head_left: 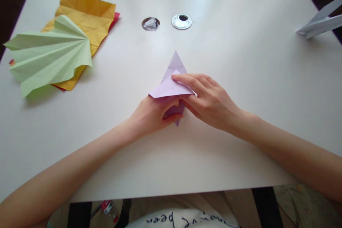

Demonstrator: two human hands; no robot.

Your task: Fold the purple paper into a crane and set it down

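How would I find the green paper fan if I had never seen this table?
Look at the white table and go to its far left corner, away from the hands folding purple paper. A small pile of paper lies there, and the green fan sits on top of the yellow sheet. It is the only pale green piece, pleated into ridges that spread out from one point.

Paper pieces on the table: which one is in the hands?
The lilac folded paper, pinched between the left hand and right hand. The green pleated fan and yellow sheet lie untouched far left.

table [240,60] bare right; green fan [50,58] blocks far left.
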